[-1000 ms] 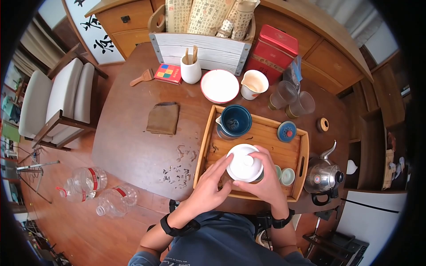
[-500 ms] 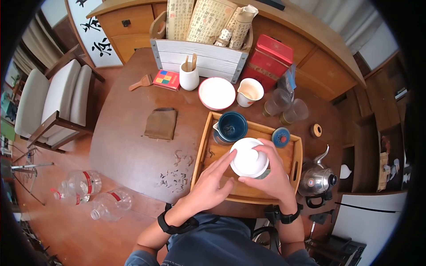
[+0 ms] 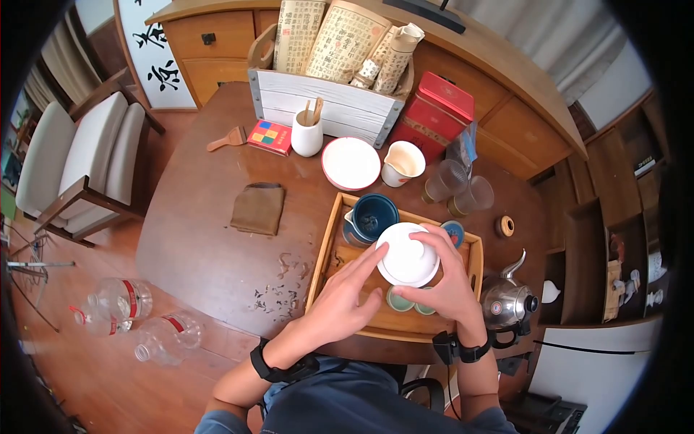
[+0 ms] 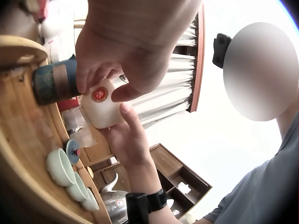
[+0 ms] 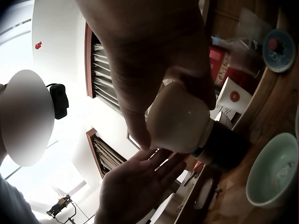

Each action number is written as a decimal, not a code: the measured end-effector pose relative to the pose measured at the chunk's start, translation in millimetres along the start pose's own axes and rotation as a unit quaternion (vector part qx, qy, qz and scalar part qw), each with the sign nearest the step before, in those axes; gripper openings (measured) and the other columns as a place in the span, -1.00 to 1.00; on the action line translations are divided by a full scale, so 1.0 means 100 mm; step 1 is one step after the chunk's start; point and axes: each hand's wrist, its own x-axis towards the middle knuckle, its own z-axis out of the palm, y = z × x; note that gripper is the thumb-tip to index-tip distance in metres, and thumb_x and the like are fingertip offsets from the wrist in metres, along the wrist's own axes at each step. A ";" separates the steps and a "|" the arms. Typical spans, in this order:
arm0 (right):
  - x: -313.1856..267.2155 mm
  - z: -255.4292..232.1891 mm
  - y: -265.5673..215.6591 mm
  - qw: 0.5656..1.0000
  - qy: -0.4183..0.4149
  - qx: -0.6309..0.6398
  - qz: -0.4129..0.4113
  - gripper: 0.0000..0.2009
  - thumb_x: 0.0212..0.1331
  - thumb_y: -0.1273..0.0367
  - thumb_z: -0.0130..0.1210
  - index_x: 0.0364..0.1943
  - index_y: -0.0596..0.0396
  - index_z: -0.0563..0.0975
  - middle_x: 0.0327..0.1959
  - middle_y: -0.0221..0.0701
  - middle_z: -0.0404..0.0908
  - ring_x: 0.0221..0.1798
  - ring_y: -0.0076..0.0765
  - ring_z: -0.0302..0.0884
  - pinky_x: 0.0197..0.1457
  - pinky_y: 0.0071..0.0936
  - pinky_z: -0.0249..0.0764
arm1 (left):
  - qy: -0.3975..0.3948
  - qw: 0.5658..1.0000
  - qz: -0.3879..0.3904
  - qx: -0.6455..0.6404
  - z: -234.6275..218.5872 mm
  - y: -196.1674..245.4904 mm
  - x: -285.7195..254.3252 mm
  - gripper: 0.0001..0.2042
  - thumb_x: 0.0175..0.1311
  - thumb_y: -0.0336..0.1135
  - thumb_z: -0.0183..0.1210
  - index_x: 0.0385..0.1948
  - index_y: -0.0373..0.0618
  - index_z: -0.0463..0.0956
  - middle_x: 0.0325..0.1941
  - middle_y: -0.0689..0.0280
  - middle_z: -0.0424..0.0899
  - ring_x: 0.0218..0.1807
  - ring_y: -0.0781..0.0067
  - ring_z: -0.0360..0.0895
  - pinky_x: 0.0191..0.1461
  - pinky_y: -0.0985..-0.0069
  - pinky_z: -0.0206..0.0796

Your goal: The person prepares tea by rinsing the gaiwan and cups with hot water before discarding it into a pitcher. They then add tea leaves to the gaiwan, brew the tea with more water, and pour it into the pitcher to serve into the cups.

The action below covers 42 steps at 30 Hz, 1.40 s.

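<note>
A white lidded tea bowl (gaiwan) is held above the wooden tray. My right hand grips its side and rim, with fingers lying over the lid. My left hand is at its left side, long fingers nearly straight and touching the rim, thumb apart. A red emblem marks the bowl's wall in the left wrist view. Pale green cups stand on the tray below my right hand. Behind the bowl stands a lidless blue pitcher; its blue lid with a red knob is partly behind my right fingers.
A steel kettle stands right of the tray. Beyond it are a white spouted jug, two clear glasses, a red-rimmed white dish and a red tin. A folded brown cloth and scattered tea leaves lie left.
Both hands have moved right over the tray with the tea bowl, so the green cups now show on the other side of my right hand. The head view has shifted slightly.
</note>
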 end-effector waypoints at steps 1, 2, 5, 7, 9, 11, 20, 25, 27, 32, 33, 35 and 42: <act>0.00 0.01 0.00 1.000 0.001 0.002 0.003 -0.15 -0.19 0.26 0.69 0.32 0.07 0.52 0.39 -0.12 0.44 0.43 0.02 0.48 0.47 -0.19 0.43 | 0.000 1.000 0.001 0.000 -0.01 0.00 0.00 -0.29 0.36 -0.55 0.19 0.60 -0.13 0.23 0.62 -0.18 0.32 0.63 -0.12 0.31 0.61 0.22 0.21; 0.01 0.01 -0.01 1.000 0.000 0.004 0.002 -0.13 -0.19 0.26 0.69 0.33 0.08 0.51 0.39 -0.12 0.44 0.43 0.01 0.47 0.48 -0.19 0.43 | 0.001 1.000 0.001 0.001 -0.01 0.00 0.00 -0.29 0.36 -0.55 0.19 0.60 -0.13 0.23 0.62 -0.18 0.32 0.64 -0.12 0.31 0.62 0.22 0.20; 0.04 0.01 -0.02 1.000 -0.003 0.000 -0.005 -0.09 -0.19 0.26 0.69 0.38 0.10 0.49 0.40 -0.12 0.43 0.44 0.00 0.46 0.49 -0.19 0.42 | 0.001 1.000 0.002 0.003 -0.02 0.00 0.01 -0.29 0.36 -0.55 0.19 0.60 -0.14 0.23 0.62 -0.18 0.32 0.64 -0.13 0.29 0.63 0.22 0.19; 0.04 0.00 -0.01 1.000 -0.008 -0.016 -0.017 -0.07 -0.20 0.26 0.69 0.40 0.11 0.48 0.41 -0.12 0.42 0.45 0.00 0.46 0.49 -0.19 0.41 | 0.004 1.000 0.005 0.004 -0.03 0.01 0.02 -0.29 0.36 -0.55 0.18 0.60 -0.14 0.23 0.62 -0.18 0.32 0.64 -0.13 0.30 0.62 0.22 0.20; 0.03 0.01 -0.01 1.000 0.001 -0.012 -0.013 -0.07 -0.20 0.26 0.69 0.40 0.11 0.48 0.42 -0.12 0.41 0.45 0.00 0.45 0.50 -0.18 0.41 | 0.002 1.000 -0.007 -0.008 -0.05 0.04 0.02 -0.29 0.36 -0.55 0.18 0.60 -0.13 0.23 0.62 -0.18 0.32 0.63 -0.14 0.32 0.61 0.22 0.22; 0.03 0.02 0.01 1.000 0.007 -0.010 -0.013 -0.07 -0.20 0.26 0.69 0.39 0.11 0.48 0.43 -0.13 0.40 0.46 0.00 0.44 0.50 -0.18 0.40 | 0.001 1.000 -0.015 -0.014 -0.07 0.08 0.02 -0.29 0.36 -0.55 0.18 0.60 -0.13 0.23 0.62 -0.18 0.32 0.62 -0.15 0.33 0.60 0.23 0.23; 0.01 0.04 0.05 1.000 0.018 -0.011 -0.022 -0.07 -0.21 0.26 0.70 0.38 0.10 0.46 0.42 -0.14 0.39 0.46 -0.01 0.43 0.49 -0.18 0.41 | -0.001 1.000 -0.020 -0.008 -0.06 0.15 -0.01 -0.29 0.36 -0.52 0.18 0.60 -0.10 0.23 0.62 -0.19 0.32 0.61 -0.20 0.33 0.57 0.24 0.28; 0.02 0.03 0.02 1.000 0.017 -0.007 -0.018 -0.07 -0.21 0.27 0.69 0.38 0.11 0.46 0.42 -0.14 0.38 0.45 -0.01 0.44 0.49 -0.18 0.41 | -0.004 1.000 -0.025 -0.007 -0.06 0.15 -0.01 -0.29 0.37 -0.52 0.18 0.60 -0.09 0.23 0.62 -0.19 0.32 0.61 -0.21 0.33 0.57 0.22 0.28; 0.01 0.03 0.03 1.000 0.016 -0.008 -0.017 -0.07 -0.21 0.27 0.69 0.39 0.12 0.46 0.43 -0.13 0.39 0.46 -0.01 0.43 0.50 -0.18 0.41 | -0.002 1.000 -0.023 -0.009 -0.05 0.15 0.00 -0.29 0.37 -0.52 0.18 0.60 -0.09 0.23 0.62 -0.19 0.32 0.61 -0.21 0.33 0.57 0.22 0.27; 0.02 0.03 0.03 0.999 0.022 -0.008 -0.037 -0.06 -0.20 0.27 0.68 0.41 0.14 0.46 0.44 -0.12 0.41 0.46 -0.02 0.44 0.51 -0.17 0.40 | 0.000 1.000 -0.018 -0.007 -0.04 0.17 0.01 -0.29 0.37 -0.51 0.19 0.60 -0.08 0.23 0.63 -0.18 0.31 0.61 -0.20 0.33 0.53 0.25 0.31; 0.02 0.03 0.04 0.999 0.018 -0.004 -0.036 -0.06 -0.20 0.27 0.68 0.41 0.14 0.46 0.43 -0.12 0.42 0.46 -0.03 0.44 0.50 -0.17 0.41 | 0.000 1.000 -0.019 -0.009 -0.05 0.18 0.01 -0.29 0.37 -0.51 0.18 0.61 -0.08 0.23 0.64 -0.17 0.30 0.61 -0.20 0.33 0.52 0.25 0.33; 0.02 0.04 0.04 0.999 0.015 0.001 -0.032 -0.05 -0.21 0.27 0.69 0.41 0.15 0.46 0.43 -0.12 0.43 0.45 -0.04 0.46 0.50 -0.17 0.42 | 0.002 1.000 -0.011 -0.005 -0.05 0.18 0.01 -0.29 0.38 -0.51 0.18 0.61 -0.07 0.23 0.65 -0.17 0.29 0.60 -0.20 0.34 0.49 0.26 0.35; 0.02 0.04 0.06 0.999 0.020 0.012 -0.033 -0.05 -0.22 0.29 0.69 0.40 0.16 0.47 0.40 -0.14 0.46 0.41 -0.06 0.49 0.47 -0.19 0.45 | 0.001 1.000 -0.005 -0.002 -0.04 0.15 -0.01 -0.29 0.39 -0.51 0.17 0.62 -0.05 0.22 0.67 -0.15 0.25 0.60 -0.21 0.34 0.45 0.26 0.39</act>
